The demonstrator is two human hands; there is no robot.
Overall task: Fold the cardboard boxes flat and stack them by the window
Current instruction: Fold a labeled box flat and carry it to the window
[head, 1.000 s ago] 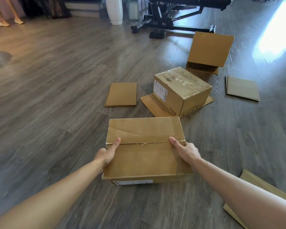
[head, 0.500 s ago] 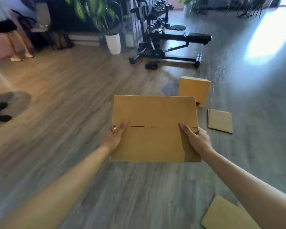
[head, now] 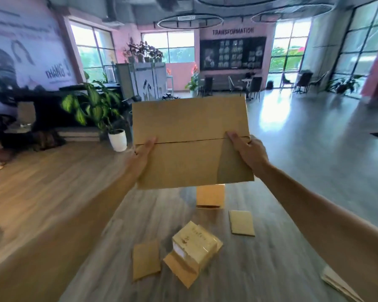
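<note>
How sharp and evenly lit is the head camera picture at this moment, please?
Head view: the held box and both hands, left and right, are fairly sharp; the floor boxes are motion-smeared; window glare blows out a floor patch; the wide lens bends the edges.

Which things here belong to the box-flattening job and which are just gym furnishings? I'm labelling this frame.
Job:
held box, gripped by left hand and right hand
sealed box
upright box
flat cardboard pieces

Just there:
potted plant
chairs
wall sign
</note>
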